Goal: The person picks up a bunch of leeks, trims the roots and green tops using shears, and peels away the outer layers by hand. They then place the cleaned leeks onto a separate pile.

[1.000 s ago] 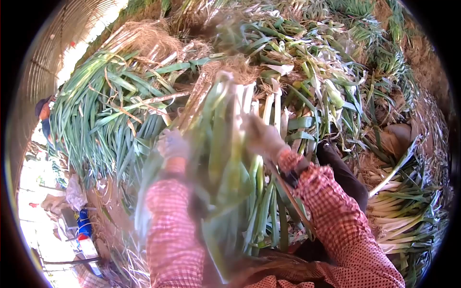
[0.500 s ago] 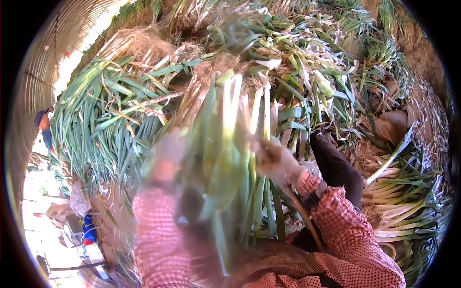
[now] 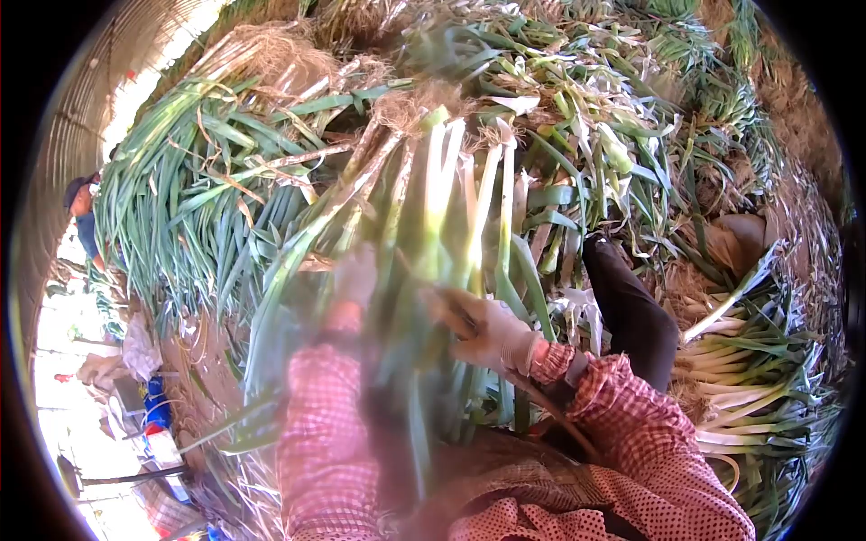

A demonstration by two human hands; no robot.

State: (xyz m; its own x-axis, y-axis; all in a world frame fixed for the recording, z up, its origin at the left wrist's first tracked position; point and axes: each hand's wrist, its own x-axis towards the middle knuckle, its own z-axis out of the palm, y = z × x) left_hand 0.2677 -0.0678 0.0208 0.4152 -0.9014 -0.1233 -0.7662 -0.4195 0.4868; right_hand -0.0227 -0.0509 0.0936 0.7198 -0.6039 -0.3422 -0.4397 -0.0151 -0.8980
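Observation:
Leeks (image 3: 437,203) with pale stalks and green leaves lie in front of me, roots pointing away. My left hand (image 3: 354,275), in a pale glove, is over the leaves on their left side; motion smears its fingers. My right hand (image 3: 494,335), in a whitish glove, is at the right side of these leeks with its fingers curled closed. What they grip is hard to make out. A brown stick-like thing (image 3: 555,413) runs from beneath the right hand toward my lap. Blurred leaves hang between my forearms.
A large heap of leeks (image 3: 203,207) lies at the left, roots up. Leafy waste (image 3: 595,135) covers the back. A row of cleaned leeks (image 3: 735,392) is at right, beside my dark-trousered leg (image 3: 631,298). Another person (image 3: 83,216) shows at the far left, near a blue packet (image 3: 156,406).
My left hand has shifted up and right over the leaves. My right hand has come lower and slightly left. More leaves and stalks now show spread at the left.

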